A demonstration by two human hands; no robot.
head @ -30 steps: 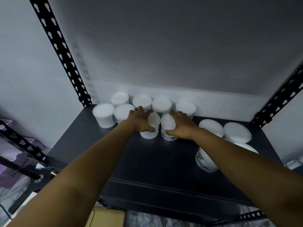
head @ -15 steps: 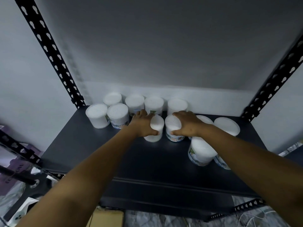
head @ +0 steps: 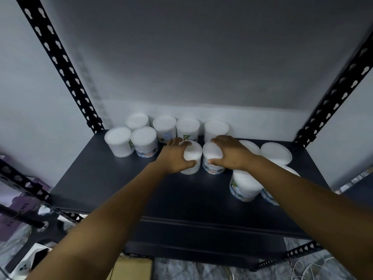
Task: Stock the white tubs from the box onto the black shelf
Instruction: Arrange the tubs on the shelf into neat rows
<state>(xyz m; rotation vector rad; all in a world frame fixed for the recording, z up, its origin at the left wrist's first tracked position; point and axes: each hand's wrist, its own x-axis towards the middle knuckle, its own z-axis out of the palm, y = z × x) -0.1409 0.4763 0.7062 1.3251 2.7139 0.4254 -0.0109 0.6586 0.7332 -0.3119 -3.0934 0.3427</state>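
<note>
Two white tubs stand side by side in the middle of the black shelf [head: 125, 190]. My left hand [head: 173, 156] grips the left tub [head: 193, 156] from its left side, thumb in front and fingers over the lid. My right hand [head: 230, 153] grips the right tub [head: 212, 156], which has a printed label, from its right side. Several more white tubs [head: 164, 126] stand in rows at the back left of the shelf.
Wider white tubs [head: 245, 184] sit at the right under my right forearm, one [head: 276, 153] further back. Black slotted uprights [head: 60, 65] frame the shelf at the back corners. A cardboard box edge [head: 133, 267] shows below the shelf front.
Both hands stay on the two middle tubs, which have barely shifted on the shelf. The camera has moved slightly.
</note>
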